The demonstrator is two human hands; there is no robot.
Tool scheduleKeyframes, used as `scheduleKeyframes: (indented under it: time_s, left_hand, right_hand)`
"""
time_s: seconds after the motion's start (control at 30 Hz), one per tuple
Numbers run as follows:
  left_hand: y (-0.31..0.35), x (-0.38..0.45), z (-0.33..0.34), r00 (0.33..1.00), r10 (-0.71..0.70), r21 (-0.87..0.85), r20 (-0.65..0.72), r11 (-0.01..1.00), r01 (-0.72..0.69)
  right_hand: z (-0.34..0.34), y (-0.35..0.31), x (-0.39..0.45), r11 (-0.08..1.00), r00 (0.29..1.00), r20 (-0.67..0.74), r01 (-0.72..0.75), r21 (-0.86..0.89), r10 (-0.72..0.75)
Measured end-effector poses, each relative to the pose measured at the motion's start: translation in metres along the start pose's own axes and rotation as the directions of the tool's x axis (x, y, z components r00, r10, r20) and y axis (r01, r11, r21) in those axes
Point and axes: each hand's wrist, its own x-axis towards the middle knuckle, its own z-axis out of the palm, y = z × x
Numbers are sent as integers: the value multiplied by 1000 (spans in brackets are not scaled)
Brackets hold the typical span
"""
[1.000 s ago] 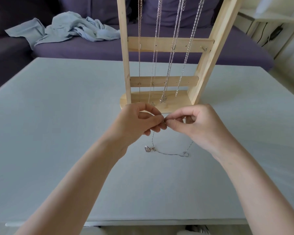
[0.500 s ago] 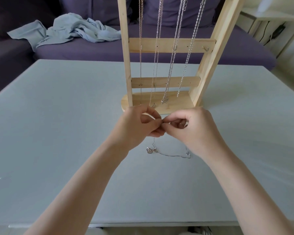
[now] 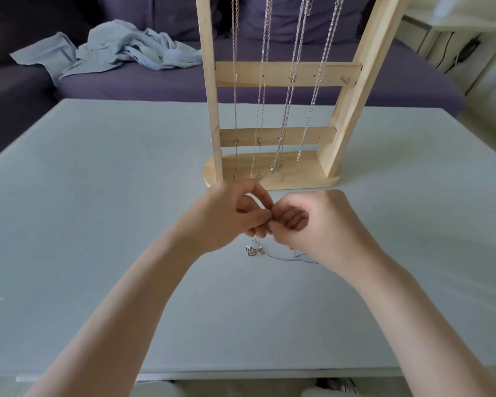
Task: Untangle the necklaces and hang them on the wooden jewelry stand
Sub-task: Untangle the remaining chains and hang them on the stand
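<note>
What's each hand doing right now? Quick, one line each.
Left hand: closed, fingertips pinching the thin necklace chain.
Right hand: closed, pinching the same chain where the hands meet; the heart pendant hangs below.

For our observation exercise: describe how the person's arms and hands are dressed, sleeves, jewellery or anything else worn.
Both forearms are bare right up to the bottom edge of the picture, with no sleeves in view. The left hand and right hand wear no gloves, and no rings, bracelets or watch are visible on them.
</note>
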Motion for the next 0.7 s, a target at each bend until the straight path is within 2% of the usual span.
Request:
scheduleKeyframes:
  time_s: [0.07, 0.1, 0.17, 0.27, 0.37, 0.47, 0.57, 0.7]
  left_hand:
    - [0, 0, 2, 1000, 8, 14, -3, 1000, -8]
    - [0, 0, 2, 1000, 14, 13, -13, 1000, -14]
    - [0, 0, 2, 999, 26, -13, -30, 1000, -27]
    - [1, 0, 2, 994, 82, -30, -71, 996, -84]
    - [3, -1, 8, 961, 227, 115, -161, 971, -210]
    - [5, 0, 13, 931, 296, 176, -212, 949, -262]
    - [5, 1, 13, 939, 267, 139, -214, 960, -242]
    - [4, 0, 13, 948, 241, 86, -207, 970, -227]
  right_hand:
    - [5, 0, -1, 982, 993, -63, 92, -162, -103]
    - [6, 0, -1, 978, 989, -79, 113, -178, -128]
    - [6, 0, 1, 987, 986, -113, 111, -117, -125]
    - [6, -3, 2, 996, 985, -167, 57, 68, -45]
    - [7, -4, 4, 988, 980, -198, -1, 155, 32]
    - [7, -6, 5, 990, 966, -256, 4, 138, 32]
    - [10, -7, 4, 998, 952, -303, 57, 36, -44]
    - [10, -7, 4, 997, 946, -320, 68, 24, -57]
